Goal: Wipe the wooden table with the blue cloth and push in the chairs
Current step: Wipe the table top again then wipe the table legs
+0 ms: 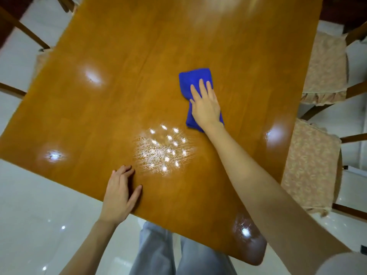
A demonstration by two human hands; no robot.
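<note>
probably home dining room: wooden table (123, 80), cushioned chairs (325, 64).

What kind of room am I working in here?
Most likely a home dining room: a glossy wooden table with cushioned wooden chairs set along its sides, on a shiny pale tiled floor. The right hand presses a blue cloth on the tabletop.

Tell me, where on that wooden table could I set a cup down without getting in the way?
The whole left half of the orange-brown wooden table is bare, from the resting left hand up to the far edge. The far end beyond the folded blue cloth is free too. The crowded part is mid-right, where the right hand presses the cloth.
</note>
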